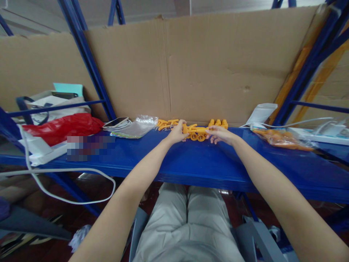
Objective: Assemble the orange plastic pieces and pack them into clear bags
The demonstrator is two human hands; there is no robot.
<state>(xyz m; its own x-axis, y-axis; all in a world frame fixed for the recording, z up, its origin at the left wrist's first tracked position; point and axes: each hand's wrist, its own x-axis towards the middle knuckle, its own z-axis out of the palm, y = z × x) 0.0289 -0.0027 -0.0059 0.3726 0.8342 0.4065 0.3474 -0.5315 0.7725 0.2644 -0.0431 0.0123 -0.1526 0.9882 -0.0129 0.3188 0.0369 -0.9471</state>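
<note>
On the blue shelf (169, 160) in front of me lies an orange plastic assembly (197, 133) with ring-shaped ends. My left hand (177, 133) is closed on its left end. My right hand (220, 134) grips its right end with curled fingers. Behind the hands lie loose orange T-shaped pieces (167, 124) to the left. A row of short orange pieces (218, 123) stands to the right, against the cardboard.
A cardboard sheet (207, 65) backs the shelf. At left are a clear plastic bag (137, 126), a phone (116, 122) with white cable, a red bag (62, 127) and a white power strip (40, 151). At right lie a bag of orange parts (283, 138) and a white pouch (261, 113).
</note>
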